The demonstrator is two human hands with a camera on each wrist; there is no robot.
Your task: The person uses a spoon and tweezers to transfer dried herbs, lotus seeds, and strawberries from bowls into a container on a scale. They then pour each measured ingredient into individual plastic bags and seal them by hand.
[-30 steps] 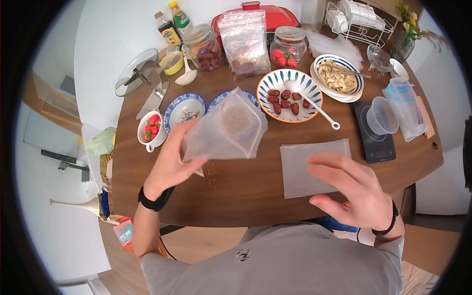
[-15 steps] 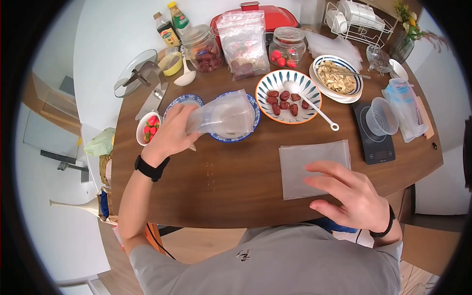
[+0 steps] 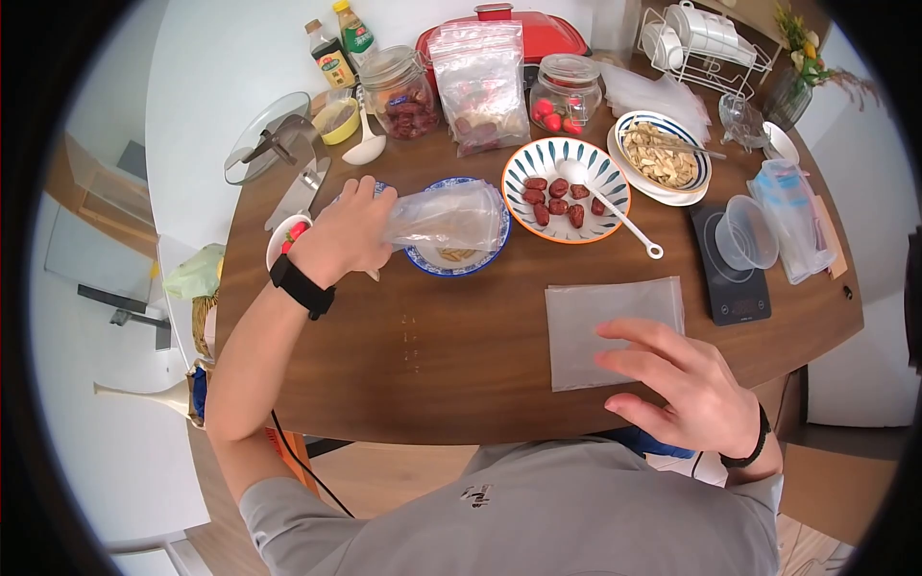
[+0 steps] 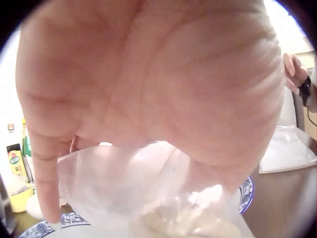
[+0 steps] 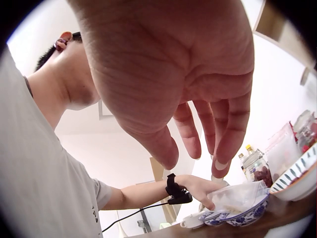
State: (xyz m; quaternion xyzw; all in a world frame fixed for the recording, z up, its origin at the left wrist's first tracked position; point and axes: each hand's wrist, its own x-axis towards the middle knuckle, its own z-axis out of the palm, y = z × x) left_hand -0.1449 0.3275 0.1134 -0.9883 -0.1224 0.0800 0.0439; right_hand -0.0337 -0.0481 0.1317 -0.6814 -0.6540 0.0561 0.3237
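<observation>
My left hand (image 3: 348, 228) grips a translucent plastic bag (image 3: 444, 213) by one end and holds it tipped on its side over a blue-and-white bowl (image 3: 503, 228). Small pale pieces (image 3: 455, 254) lie in that bowl below the bag. In the left wrist view, pale contents show inside the bag (image 4: 124, 173) beneath my palm. My right hand (image 3: 690, 392) hovers with loosely bent fingers above a flat translucent bag (image 3: 581, 331) on the table and holds nothing. A second blue-patterned bowl is mostly hidden behind my left hand.
Dates and a white spoon lie in a patterned plate (image 3: 523, 216). A cup (image 3: 275, 252) of strawberries stands left of my left hand, near a knife (image 3: 293, 204). Jars, a filled zip bag (image 3: 475, 86) and a bowl of dried slices line the back. A black scale (image 3: 738, 300) sits right.
My left hand has moved up and left and turned over, tipping the bag from upright onto its side over the bowl. Pale pieces now show in the bowl. My right hand has barely moved.
</observation>
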